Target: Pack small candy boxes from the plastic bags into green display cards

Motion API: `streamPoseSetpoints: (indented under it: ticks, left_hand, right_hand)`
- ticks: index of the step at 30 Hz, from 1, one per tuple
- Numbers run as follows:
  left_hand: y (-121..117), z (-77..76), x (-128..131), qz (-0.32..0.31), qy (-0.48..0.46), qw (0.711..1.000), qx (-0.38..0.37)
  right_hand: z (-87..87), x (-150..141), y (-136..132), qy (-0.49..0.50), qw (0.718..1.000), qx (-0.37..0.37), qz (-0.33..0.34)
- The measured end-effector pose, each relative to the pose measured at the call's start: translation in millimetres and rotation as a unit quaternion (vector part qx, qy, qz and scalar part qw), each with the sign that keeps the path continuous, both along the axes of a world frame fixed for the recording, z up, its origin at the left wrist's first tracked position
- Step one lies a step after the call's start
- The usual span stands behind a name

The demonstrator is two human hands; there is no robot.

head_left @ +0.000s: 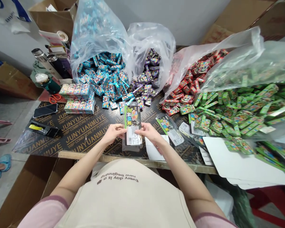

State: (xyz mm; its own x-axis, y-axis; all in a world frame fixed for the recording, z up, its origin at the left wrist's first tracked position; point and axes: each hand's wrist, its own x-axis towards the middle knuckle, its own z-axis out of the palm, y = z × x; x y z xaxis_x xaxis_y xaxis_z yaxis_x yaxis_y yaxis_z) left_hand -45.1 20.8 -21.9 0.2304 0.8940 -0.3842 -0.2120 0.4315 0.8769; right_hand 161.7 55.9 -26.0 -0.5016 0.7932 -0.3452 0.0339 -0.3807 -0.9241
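Observation:
Near the table's front edge, my left hand [115,132] pinches the left side of a flat black-and-green printed plastic packet [132,117]. My right hand [149,131] grips the same packet at its right edge. A white barcode label sits on its lower half, and clear film shows below that. Just right of my right hand lies a similar printed packet [170,129], partly overlapping other packets. White paper [154,148] lies partly under my right wrist. Beyond my hands are small blue boxes [109,80] and purple boxes [146,91], spilling from clear bags.
Red boxes [188,82] and green boxes [237,110] spill from bags on the right, beside a white card [230,163]. At left are stacked wrapped packs [78,98], orange-handled scissors [54,98], a phone [45,110] and a black tape dispenser [44,128]. Bottles [47,61] stand behind.

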Motion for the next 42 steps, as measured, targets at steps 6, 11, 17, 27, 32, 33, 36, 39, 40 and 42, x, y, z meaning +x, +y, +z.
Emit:
streamPoseSetpoints:
  ticks: [6, 11, 17, 27, 32, 33, 36, 39, 40, 42]
  left_hand:
    - [0.7, -3.7, 4.3, 0.022, 0.006, 0.999, 0.029]
    - [2.4, -6.1, 13.8, 0.062, 0.01, 0.995, 0.072]
    - [1.9, -8.5, 21.1, 0.062, 0.017, 0.991, 0.115]
    - [-9.7, -2.9, 47.2, 0.19, -0.107, 0.976, 0.017]
    - [-4.3, 6.7, 51.9, 0.221, -0.126, 0.966, -0.043]
    - [-1.7, 8.4, 48.9, 0.216, -0.103, 0.97, -0.034]
    - [4.4, 15.1, 35.6, 0.186, -0.011, 0.982, 0.035]
    - [5.2, 24.7, 22.4, 0.116, 0.105, 0.976, 0.149]
    - [4.7, 28.0, 19.0, 0.087, 0.139, 0.97, 0.18]
    - [4.0, 33.3, 14.2, 0.049, 0.179, 0.959, 0.216]
  right_hand:
    - [-9.2, 1.9, -6.9, -0.045, 0.998, 0.035, -0.004]
    - [-7.8, -1.3, -10.3, -0.056, 0.993, 0.092, -0.042]
    - [3.4, -0.2, -11.1, -0.06, 0.981, 0.152, -0.101]
    - [20.6, -24.4, -10.3, 0.121, 0.946, -0.019, -0.298]
    - [16.2, -24.9, -12.6, 0.156, 0.943, -0.086, -0.282]
    - [14.5, -22.2, -13.1, 0.152, 0.947, -0.069, -0.274]
    - [10.9, -10.9, -15.1, 0.079, 0.965, 0.044, -0.247]
    - [11.3, 0.4, -18.1, -0.006, 0.964, 0.152, -0.216]
    - [12.3, 3.2, -19.0, -0.018, 0.965, 0.167, -0.203]
    - [15.6, 6.6, -20.1, -0.029, 0.966, 0.179, -0.183]
